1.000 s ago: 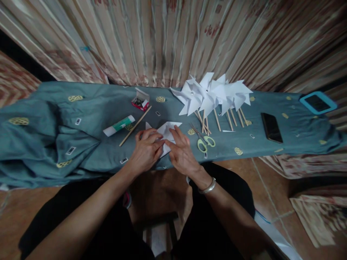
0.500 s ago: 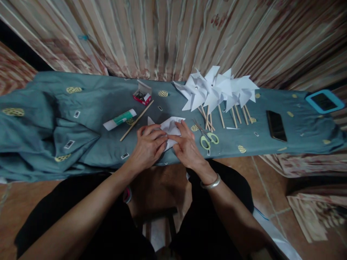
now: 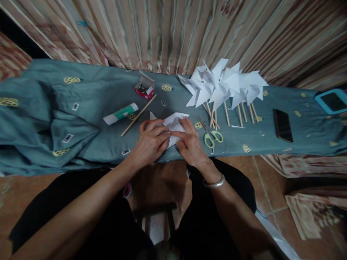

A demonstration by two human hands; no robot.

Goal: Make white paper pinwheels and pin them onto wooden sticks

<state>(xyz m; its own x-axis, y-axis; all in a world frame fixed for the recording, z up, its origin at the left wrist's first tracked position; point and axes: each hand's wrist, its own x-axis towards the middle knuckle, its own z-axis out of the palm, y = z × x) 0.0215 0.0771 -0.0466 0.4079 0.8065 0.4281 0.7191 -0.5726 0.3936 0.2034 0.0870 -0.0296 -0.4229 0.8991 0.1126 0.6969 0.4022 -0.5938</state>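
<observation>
A partly folded white paper pinwheel lies on the cloth in front of me, its points sticking out past my fingers. From the left, my left hand holds it with bent fingers pressed together near its middle. My right hand grips the right side, the index finger pointing in toward the centre and the other fingers over the far edge. The fingertips of both hands almost meet, hiding the pinwheel's middle. Just right of my right hand rest green-handled scissors. A wooden stick lies beyond my left hand.
Several finished white pinwheels on sticks lie at the back right. An open red box of small metal pieces and a green-and-white glue stick are at the left. Farther right are a black phone and a blue-framed device.
The view has shifted slightly, so the table things appear moved a little. Both hands stay on the paper pinwheel in nearly the same pose.
</observation>
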